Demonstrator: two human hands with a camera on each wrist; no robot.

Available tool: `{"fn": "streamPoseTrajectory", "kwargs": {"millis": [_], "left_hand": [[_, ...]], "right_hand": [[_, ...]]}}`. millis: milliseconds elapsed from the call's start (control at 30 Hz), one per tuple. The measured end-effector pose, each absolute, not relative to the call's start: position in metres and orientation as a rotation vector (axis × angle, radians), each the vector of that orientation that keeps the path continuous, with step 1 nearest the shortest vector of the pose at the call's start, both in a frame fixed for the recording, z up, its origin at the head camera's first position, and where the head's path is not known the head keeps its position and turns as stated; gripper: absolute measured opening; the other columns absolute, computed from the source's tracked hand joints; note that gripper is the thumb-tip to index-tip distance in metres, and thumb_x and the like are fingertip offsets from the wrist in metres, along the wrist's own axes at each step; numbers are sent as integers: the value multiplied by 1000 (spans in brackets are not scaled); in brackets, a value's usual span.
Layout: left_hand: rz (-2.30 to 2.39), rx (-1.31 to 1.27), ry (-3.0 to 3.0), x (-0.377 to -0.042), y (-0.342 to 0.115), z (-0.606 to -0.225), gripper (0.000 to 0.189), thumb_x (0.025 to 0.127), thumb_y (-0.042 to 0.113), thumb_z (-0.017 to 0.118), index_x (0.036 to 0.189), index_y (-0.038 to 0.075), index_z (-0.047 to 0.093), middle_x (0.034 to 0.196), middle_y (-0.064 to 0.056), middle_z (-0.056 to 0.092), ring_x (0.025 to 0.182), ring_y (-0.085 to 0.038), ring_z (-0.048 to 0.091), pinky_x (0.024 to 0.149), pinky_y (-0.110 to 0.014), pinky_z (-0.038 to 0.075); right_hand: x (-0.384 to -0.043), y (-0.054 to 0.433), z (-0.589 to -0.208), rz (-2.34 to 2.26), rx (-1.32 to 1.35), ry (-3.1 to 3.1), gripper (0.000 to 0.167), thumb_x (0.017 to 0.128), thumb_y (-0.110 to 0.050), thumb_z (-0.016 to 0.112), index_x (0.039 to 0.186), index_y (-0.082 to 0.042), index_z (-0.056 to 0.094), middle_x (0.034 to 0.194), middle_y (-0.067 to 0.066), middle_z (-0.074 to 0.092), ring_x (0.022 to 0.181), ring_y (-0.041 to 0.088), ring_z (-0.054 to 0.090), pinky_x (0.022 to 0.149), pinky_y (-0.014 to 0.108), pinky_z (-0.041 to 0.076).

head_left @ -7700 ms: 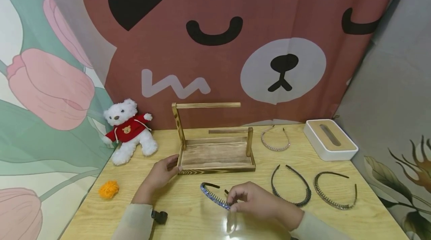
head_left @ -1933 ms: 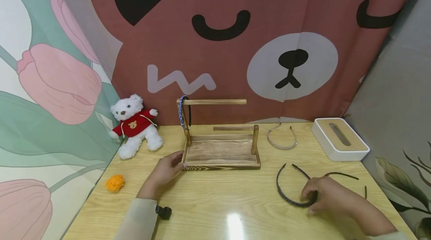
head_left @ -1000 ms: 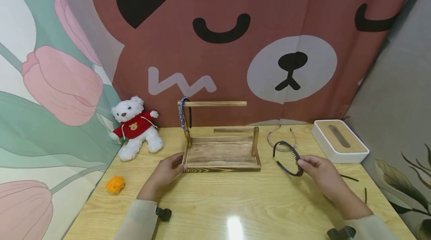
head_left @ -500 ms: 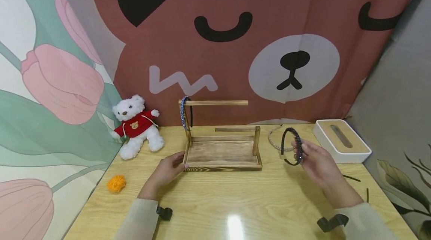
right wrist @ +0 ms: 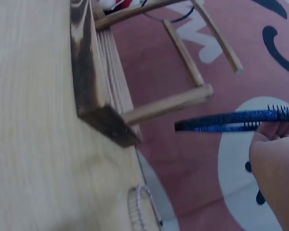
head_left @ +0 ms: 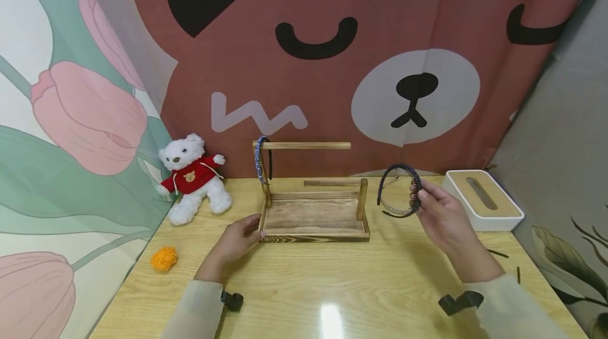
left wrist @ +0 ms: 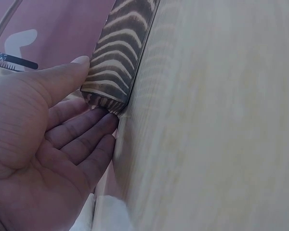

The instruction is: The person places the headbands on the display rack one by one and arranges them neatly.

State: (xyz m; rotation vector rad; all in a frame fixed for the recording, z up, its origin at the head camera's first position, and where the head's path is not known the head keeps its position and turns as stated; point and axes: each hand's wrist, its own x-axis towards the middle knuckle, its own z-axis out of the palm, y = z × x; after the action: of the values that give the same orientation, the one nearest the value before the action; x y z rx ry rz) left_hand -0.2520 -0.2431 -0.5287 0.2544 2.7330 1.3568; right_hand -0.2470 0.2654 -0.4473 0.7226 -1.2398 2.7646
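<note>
Clock as seen from the person's seat, rack at centre, 12 = far side. Dark headband point(head_left: 416, 183) is up off the worktop point(head_left: 304, 281) at 3 o'clock, near the wooden rack point(head_left: 311, 216) but apart from it. Right hand point(head_left: 442, 217) has it pinched by the toothed side, so the band sits at 10 o'clock of that hand and between 2 and 3 of the left hand point(head_left: 235, 241). Left hand is gripping the rack's near-left corner at 8, thumb on the edge, fingers round the end. Dark band: glittery blue-black, open hoop, comb teeth inside. Blue headband point(head_left: 258, 162), sparkly, also toothed, hangs on the rack's upper bar at the left post. Rack: shallow tray, two uprights, two bars, scorched zebra grain on the front rim. Pale beaded headband point(right wrist: 139, 207) lies at 3, behind the held one; another headband point(head_left: 497, 253) at 4, mostly hidden by the right forearm. White plush bear point(head_left: 182, 183) between 9 and 10, fuzzy, red hoodie with bear-face patch. Orange yarn pom-pom point(head_left: 163, 259) at 8. White box point(head_left: 499, 223), slotted wood-look lid, farther out at 3. Curtain point(head_left: 304, 91) behind: printed bear face, pale zigzag.
</note>
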Motion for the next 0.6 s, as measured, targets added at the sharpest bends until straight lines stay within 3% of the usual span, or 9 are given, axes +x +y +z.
{"fn": "streamPoseTrajectory", "kwargs": {"millis": [133,367,600], "left_hand": [[1350,252,2742,-252,-242,-529,63,107,22,73,161,0,51,153,-21,65,140,-39,65,116,-51,55],[1348,233,2745,-252,-242,-528,63,108,24,73,162,1,51,155,-19,64,141,-37,64,118,-50,53],[1341,248,2753,-253,-243,-530,62,107,23,73,161,1,51,154,-19,65,140,-37,65,118,-50,53]], "right_hand": [[-250,252,-436,2719,664,-1206,36,112,12,39,126,3,72,116,8,75,103,15,71,92,23,60],[-257,227,-400,2681,596,-1197,29,113,6,47,128,-3,72,112,6,73,97,15,67,87,23,58],[-268,193,-359,2695,711,-1063,21,111,4,54,126,0,69,113,10,71,97,18,67,86,24,61]]}}
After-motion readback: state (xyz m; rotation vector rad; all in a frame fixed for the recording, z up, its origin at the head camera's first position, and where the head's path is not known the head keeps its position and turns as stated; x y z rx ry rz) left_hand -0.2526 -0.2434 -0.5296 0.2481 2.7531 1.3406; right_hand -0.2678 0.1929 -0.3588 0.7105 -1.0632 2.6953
